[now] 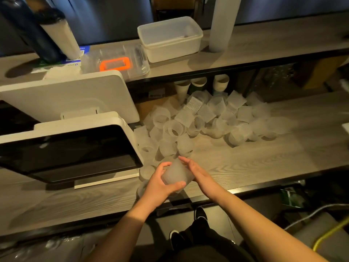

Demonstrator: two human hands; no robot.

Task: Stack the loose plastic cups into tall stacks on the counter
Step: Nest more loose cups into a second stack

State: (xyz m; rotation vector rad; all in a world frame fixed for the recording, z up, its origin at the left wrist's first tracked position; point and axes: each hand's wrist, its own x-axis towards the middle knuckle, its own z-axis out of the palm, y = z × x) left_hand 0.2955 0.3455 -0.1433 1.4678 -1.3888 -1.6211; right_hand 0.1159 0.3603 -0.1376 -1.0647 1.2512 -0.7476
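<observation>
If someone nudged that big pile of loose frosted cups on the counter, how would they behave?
The pile of loose cups would probably scatter easily: the cups look thin, translucent and light. Many lie on their sides, so they would likely roll across the smooth counter. They seem slightly flexible rather than fragile, judging by the cup in the left hand, with the right hand against it.

bare forearms without sleeves, dark trousers (205, 241), black shoes with white soles (200, 214)

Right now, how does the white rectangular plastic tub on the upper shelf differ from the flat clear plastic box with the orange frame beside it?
The white rectangular plastic tub is deep and opaque; the flat clear plastic box is shallow and see-through. Only the box carries an orange frame. Both rest on the upper shelf.
</observation>
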